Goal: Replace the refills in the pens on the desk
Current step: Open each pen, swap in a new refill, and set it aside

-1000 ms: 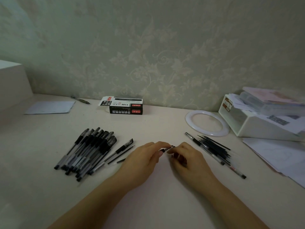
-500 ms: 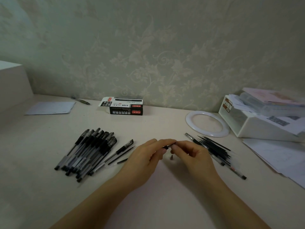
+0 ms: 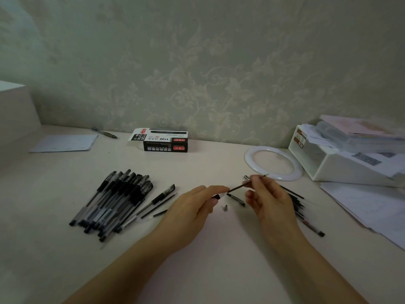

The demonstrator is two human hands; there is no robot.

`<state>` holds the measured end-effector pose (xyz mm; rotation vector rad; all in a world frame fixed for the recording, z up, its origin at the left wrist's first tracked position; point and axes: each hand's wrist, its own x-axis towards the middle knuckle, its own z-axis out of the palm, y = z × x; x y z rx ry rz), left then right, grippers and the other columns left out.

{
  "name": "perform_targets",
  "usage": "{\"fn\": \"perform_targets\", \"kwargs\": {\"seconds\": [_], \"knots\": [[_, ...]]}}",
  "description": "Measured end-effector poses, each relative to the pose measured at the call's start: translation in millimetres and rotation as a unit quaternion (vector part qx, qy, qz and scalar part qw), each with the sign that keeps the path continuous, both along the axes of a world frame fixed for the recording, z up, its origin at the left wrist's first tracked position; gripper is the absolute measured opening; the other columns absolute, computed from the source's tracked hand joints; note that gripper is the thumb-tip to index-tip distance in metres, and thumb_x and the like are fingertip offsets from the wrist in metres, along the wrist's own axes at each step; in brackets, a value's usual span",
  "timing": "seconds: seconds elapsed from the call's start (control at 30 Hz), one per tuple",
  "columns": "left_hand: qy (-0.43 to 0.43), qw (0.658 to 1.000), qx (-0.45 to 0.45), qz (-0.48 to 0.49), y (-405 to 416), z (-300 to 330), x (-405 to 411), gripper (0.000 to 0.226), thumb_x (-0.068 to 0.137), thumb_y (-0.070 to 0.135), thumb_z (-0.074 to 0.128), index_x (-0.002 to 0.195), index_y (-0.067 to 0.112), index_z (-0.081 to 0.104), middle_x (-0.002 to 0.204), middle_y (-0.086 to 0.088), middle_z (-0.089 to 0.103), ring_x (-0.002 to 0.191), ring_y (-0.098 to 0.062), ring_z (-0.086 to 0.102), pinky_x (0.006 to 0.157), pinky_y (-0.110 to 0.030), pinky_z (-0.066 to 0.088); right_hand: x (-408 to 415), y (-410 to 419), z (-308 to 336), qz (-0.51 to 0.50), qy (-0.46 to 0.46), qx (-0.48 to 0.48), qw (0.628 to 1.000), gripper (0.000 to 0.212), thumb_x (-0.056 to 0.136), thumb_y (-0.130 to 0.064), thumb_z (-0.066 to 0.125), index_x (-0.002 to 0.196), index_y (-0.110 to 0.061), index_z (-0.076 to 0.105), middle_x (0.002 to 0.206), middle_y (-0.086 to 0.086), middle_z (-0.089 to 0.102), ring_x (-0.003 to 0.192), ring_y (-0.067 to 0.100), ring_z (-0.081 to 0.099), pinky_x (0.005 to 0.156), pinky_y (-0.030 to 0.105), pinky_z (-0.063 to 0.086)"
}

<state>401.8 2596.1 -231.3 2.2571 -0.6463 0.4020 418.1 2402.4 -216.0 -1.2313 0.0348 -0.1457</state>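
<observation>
Far left, a heap of capped black gel pens (image 3: 114, 202), long axes running from lower left up to upper right, caps toward the wall; whether already refilled or waiting, impossible to judge from here. Just right of the heap, one capped pen (image 3: 163, 195) and a loose refill (image 3: 158, 206) lying parallel. At centre, left hand (image 3: 192, 207) pinching the pen barrel (image 3: 217, 196), mostly hidden by the fingers. Below the gap between the hands, a small cone tip (image 3: 224, 208) and what looks like a pen cap (image 3: 236, 199) resting on the desk (image 3: 219, 260). Right hand (image 3: 269, 198) pinching the refill (image 3: 245, 184), drawn partly out of the barrel, long axis rising from lower left to upper right, writing point toward the white ring (image 3: 274, 163). Hands apart, joined only by that refill. Behind the right hand, a bundle of loose refills (image 3: 294, 197). Judged midway through one pen: unscrewed, refill extraction under way; new refill, tip and cap not yet fitted.
</observation>
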Motion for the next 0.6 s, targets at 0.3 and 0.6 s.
{"fn": "perform_targets", "kwargs": {"seconds": [0.3,0.6], "knots": [[-0.006,0.998,0.017,0.061,8.2,5.1,1.4,0.029,0.098,0.037,0.048,0.126,0.045,0.049,0.094,0.027,0.056,0.081,0.006,0.053,0.072,-0.019,0.047,6.3,-14.8,-0.5,-0.095,-0.079,-0.112,0.986,0.023,0.102,-0.024,0.047,0.093,-0.018,0.067,0.075,-0.007,0.068,0.066,0.004,0.061,0.064,0.015,0.052],[0.042,0.972,0.104,0.206,37.2,18.2,-1.4,0.016,0.087,0.039,0.064,0.098,0.028,0.060,0.093,0.011,0.051,0.082,-0.008,0.055,0.073,-0.031,0.053,4.7,-27.0,-13.7,-0.157,-0.126,-0.583,0.787,0.014,0.092,-0.015,0.062,0.088,-0.013,0.075,0.075,-0.004,0.054,0.074,0.017,0.052,0.067,0.031,0.039]]}}
